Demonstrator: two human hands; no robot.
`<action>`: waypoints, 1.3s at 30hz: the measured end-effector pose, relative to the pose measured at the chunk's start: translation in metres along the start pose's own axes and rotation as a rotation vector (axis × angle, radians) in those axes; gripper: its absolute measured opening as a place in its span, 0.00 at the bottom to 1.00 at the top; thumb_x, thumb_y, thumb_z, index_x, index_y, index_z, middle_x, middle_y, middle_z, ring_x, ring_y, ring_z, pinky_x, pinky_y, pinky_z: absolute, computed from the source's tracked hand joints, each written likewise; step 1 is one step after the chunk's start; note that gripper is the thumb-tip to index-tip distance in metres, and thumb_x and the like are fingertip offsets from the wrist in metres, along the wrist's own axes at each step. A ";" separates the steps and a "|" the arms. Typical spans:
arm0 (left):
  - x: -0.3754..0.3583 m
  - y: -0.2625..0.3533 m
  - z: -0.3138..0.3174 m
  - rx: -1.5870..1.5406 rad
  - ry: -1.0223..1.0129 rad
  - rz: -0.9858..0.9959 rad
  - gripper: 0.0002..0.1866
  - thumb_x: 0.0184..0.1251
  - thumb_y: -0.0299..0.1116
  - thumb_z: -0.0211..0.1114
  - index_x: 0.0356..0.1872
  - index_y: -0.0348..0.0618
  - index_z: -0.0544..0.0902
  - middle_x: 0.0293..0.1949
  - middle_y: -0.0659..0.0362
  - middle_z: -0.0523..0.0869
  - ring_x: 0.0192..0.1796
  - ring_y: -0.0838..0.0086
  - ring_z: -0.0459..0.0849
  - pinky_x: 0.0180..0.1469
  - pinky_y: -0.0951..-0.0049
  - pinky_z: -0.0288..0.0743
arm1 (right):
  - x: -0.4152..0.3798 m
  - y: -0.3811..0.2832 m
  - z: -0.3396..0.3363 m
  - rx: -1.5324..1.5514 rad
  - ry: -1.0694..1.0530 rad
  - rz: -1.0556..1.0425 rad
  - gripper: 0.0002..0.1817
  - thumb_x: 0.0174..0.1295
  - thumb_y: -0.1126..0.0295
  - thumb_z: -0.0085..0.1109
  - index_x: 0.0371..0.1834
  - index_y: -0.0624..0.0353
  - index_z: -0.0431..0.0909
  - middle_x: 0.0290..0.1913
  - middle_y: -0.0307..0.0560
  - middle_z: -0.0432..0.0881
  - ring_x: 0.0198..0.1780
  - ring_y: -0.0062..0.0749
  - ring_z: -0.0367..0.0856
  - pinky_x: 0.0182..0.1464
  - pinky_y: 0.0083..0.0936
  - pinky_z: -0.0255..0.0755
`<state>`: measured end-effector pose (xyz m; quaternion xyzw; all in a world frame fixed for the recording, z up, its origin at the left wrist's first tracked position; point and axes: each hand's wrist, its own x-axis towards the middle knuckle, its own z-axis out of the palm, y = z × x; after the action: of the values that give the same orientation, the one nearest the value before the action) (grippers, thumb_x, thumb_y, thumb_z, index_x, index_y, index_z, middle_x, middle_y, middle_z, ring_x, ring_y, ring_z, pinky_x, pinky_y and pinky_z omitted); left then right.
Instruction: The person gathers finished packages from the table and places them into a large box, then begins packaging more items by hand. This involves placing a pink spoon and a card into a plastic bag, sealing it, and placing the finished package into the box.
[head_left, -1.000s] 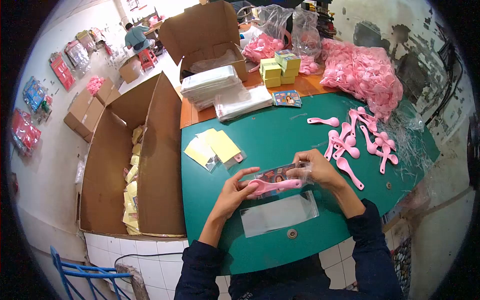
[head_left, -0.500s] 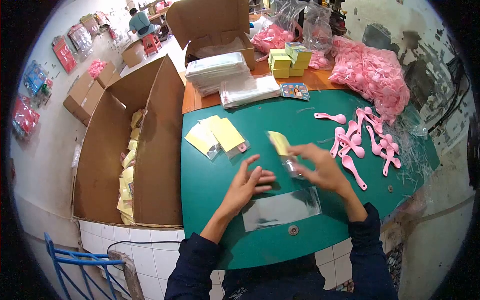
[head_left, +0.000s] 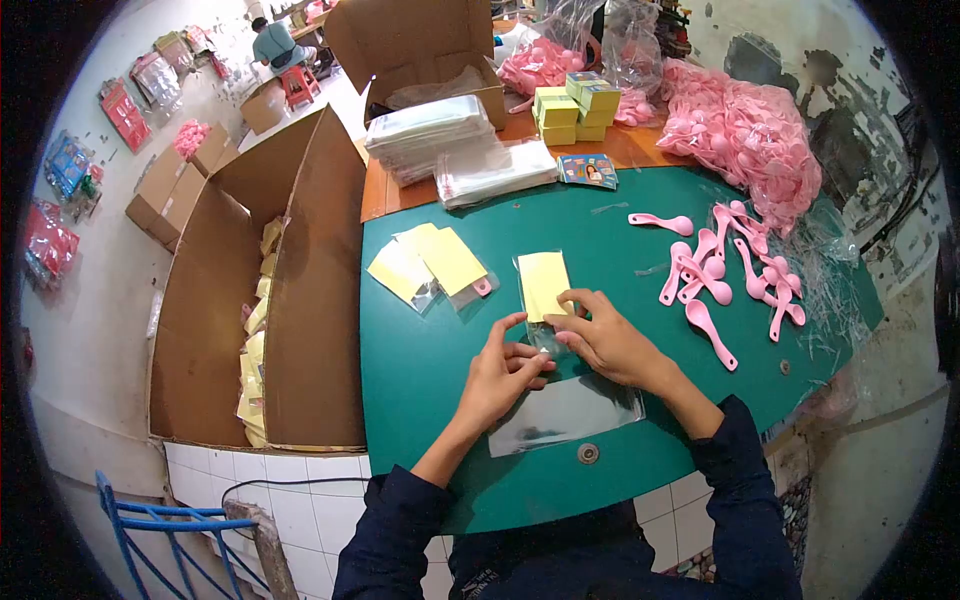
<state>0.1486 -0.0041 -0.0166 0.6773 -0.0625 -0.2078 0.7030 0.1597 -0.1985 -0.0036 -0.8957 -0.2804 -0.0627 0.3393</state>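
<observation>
A clear plastic bag with a yellow card (head_left: 545, 280) in it lies slanting away from me over the green table. My right hand (head_left: 612, 340) has its thumb and fingers closed on the bag's right side, near the card's lower end. At the lower left edge of the same bag, the curled fingers and thumb of my left hand (head_left: 500, 375) pinch its clear end. Just below the hands lies a flat clear plastic bag (head_left: 570, 415). To the left are several bagged yellow cards (head_left: 455, 265), with a bit of pink showing under one.
Loose pink measuring spoons (head_left: 710, 330) lie at right, before a big bag of pink spoons (head_left: 745, 140). Stacked plastic bags (head_left: 500, 175), small yellow boxes (head_left: 558, 115) and an open carton (head_left: 415, 50) stand behind. A tall cardboard box (head_left: 320, 300) holds packed cards at left. Another person (head_left: 275, 45) sits far off.
The bagged yellow card has moved down flatter and straighter in front of me, in my right hand. My left hand has closed in from open fingers to the bag's lower edge.
</observation>
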 end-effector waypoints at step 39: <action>0.001 0.016 0.001 0.271 0.129 -0.031 0.31 0.62 0.28 0.61 0.64 0.44 0.57 0.35 0.54 0.85 0.33 0.72 0.87 0.20 0.76 0.76 | 0.005 0.006 0.010 -0.052 0.085 0.008 0.16 0.59 0.73 0.55 0.52 0.54 0.75 0.51 0.52 0.68 0.39 0.40 0.75 0.43 0.31 0.72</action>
<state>0.1526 -0.0059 -0.0009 0.7787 -0.0341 -0.1640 0.6047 0.1668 -0.1932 -0.0132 -0.9020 -0.2601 -0.1068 0.3277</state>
